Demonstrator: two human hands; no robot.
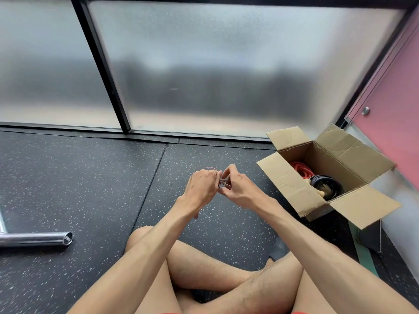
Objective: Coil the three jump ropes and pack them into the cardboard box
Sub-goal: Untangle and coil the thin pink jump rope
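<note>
Red rope (299,169), black rope (330,185) in box (283,177); my left hand (202,185) & right hand (239,189) keep a tight grip on third rope (223,183), prob. finishing coil, next lift it over w/o unwinding.

Frosted panes (226,53), softly daylit, flank a black window post (100,64). Below the post spreads speckled black rubber flooring (90,182); far to its right rises a pink wall (394,114); down to its left lies a chrome tube (36,239).
</note>
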